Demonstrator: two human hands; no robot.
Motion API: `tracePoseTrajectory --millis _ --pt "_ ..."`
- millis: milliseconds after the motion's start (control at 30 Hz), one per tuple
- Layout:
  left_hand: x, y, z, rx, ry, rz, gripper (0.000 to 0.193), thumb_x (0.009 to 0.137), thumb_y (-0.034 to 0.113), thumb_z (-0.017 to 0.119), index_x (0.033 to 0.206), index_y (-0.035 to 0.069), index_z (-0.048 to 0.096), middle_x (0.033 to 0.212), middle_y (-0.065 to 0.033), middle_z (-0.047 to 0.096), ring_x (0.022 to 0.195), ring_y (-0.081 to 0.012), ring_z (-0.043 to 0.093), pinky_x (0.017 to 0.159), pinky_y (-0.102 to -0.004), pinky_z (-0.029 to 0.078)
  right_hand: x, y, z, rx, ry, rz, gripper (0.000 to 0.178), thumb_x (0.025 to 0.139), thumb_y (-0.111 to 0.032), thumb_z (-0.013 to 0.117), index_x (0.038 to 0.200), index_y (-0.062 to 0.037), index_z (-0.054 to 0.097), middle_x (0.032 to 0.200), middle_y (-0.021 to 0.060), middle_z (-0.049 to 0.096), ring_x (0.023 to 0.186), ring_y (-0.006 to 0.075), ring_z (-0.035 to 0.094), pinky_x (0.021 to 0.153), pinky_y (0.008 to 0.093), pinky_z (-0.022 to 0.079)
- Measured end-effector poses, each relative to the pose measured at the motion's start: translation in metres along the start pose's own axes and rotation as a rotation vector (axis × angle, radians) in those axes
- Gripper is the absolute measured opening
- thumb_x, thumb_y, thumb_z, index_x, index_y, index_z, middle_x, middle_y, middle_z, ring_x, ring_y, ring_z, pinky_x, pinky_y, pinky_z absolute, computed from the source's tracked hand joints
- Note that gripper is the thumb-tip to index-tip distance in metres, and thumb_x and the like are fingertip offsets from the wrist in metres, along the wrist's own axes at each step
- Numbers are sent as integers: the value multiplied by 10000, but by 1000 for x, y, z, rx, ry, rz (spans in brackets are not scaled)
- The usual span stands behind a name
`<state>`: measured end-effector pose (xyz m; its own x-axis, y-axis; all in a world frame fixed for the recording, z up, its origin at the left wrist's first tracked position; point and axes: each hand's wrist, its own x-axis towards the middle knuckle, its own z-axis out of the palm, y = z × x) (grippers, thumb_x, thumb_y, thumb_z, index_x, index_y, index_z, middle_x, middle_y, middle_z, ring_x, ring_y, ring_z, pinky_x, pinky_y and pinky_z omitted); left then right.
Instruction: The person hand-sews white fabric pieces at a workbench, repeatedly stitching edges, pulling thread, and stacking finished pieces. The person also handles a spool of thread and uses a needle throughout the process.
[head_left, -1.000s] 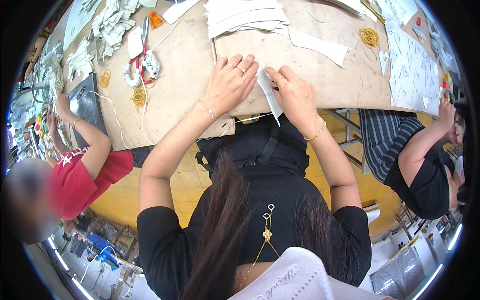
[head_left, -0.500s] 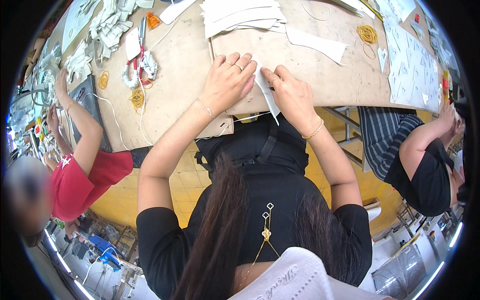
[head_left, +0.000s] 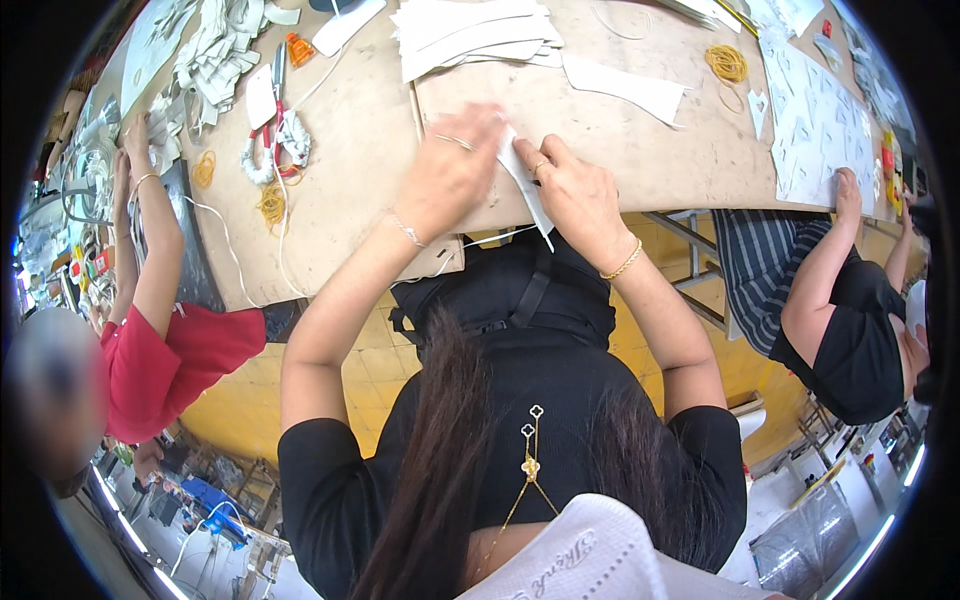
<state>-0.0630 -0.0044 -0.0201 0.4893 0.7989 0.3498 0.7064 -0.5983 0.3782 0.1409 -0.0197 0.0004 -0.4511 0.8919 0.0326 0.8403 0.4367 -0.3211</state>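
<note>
Far to the left of the left fingers, a co-worker in a red shirt reaches over the table's far left side. Nearer the fingers, but still well to their left, are a heap of pale strips, scissors with wrapped handles and some rubber bands. The left hand is blurred over the table, so I cannot tell how far its fingers are spread; a stack of white pieces lies beyond them. Between the two hands' fingers, a narrow white strip slants down, its lower end past the table edge. The right hand has its fingers curled in narrow, index fingertip touching the strip; whether they pinch it I cannot tell. Beyond them and rightward lie a loose white piece, a yellow bundle and a pale sheet.
</note>
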Motion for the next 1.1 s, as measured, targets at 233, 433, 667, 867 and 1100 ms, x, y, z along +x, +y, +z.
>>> tracePoseTrajectory --millis 233,433,667,867,1100 --pt "-10 -16 -6 144 -71 -54 448 905 98 638 1346 99 559 1317 -51 629 1283 -242 548 1087 -441 395 26 1 4 51 50 -95 313 862 -97 593 1160 -129 683 930 59 577 704 228 688 596 365 560" --pt "-16 -14 -4 217 -115 -44 443 902 186 651 1339 130 595 1372 -43 597 1329 -240 501 1092 -448 381 10 16 -8 172 -12 -92 349 822 -63 631 1153 -135 715 931 45 601 709 257 677 619 368 559" --pt "-16 -10 -5 332 -211 -49 460 904 269 649 1356 202 597 1431 -27 546 1365 -219 447 1085 -472 345 -18 24 -23 183 -67 -49 462 792 44 646 1201 -154 727 892 37 613 727 202 676 646 336 552" --pt "-16 -6 -4 360 -232 -39 428 937 358 617 1364 344 591 1473 -41 497 1395 -231 401 1088 -512 316 -26 35 -26 97 -65 -85 474 797 49 639 1198 -184 733 897 27 613 690 195 672 615 335 555" --pt "-17 -2 -4 339 -275 -41 414 948 426 577 1362 425 584 1501 -96 448 1429 -299 342 1121 -556 278 -25 43 -27 40 -46 -144 383 811 -26 625 1153 -162 732 902 27 568 708 205 667 611 331 556"
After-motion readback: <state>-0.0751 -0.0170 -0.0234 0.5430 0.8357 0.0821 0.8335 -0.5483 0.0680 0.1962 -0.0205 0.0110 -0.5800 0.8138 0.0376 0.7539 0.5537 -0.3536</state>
